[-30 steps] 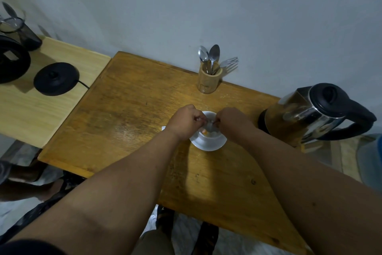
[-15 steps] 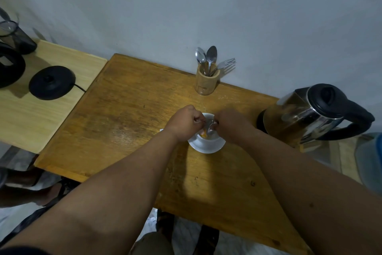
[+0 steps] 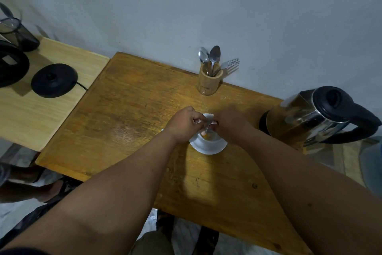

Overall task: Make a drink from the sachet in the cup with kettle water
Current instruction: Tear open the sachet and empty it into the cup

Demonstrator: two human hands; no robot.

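Your left hand [image 3: 184, 124] and right hand [image 3: 232, 125] both pinched on the sachet [image 3: 208, 127] — right over the white cup [image 3: 208, 141] on its saucer [image 3: 206, 149], mid-table [image 3: 128, 110], steel kettle [image 3: 310, 116] off to your right, cutlery holder [image 3: 209, 81] behind by the wall.

A wooden holder [image 3: 210, 81] of spoons and a fork stands by the wall; a black round base [image 3: 54, 80], perhaps a kettle's, lies left.

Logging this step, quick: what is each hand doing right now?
Left hand: closed, pinching the sachet over the cup.
Right hand: closed, pinching the same sachet.
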